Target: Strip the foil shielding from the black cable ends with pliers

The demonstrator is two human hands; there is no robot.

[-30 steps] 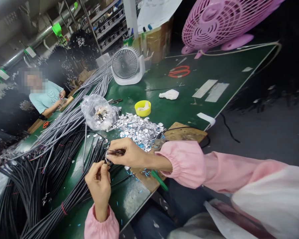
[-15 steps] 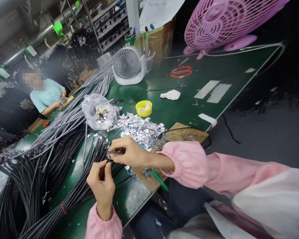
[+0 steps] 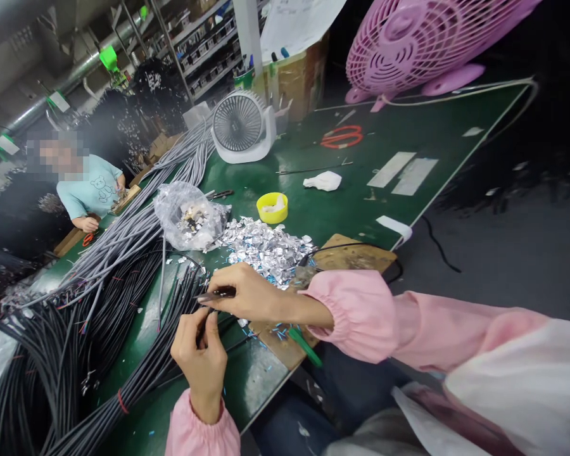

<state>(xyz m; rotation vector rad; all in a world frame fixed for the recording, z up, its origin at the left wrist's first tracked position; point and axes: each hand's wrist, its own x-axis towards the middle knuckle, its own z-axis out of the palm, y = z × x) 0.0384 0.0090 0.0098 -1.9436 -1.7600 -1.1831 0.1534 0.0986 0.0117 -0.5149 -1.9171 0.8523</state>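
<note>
Hands [image 3: 249, 292] closed, right hand [image 3: 249, 292] on one dark tool [image 3: 218, 294], left hand [image 3: 199, 358] on one cable [image 3: 202, 337]

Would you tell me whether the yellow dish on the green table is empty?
Not empty: inside the yellow dish lies something white, visible over the front wall.

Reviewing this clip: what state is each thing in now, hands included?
Left hand: curled, grip unclear
Right hand: closed on dark tool
Front black cables: bundled by red tie
Clear bag: open, scraps inside
Foil scraps: heaped loose
Yellow dish: uncovered, white material inside
White fan: standing
</note>
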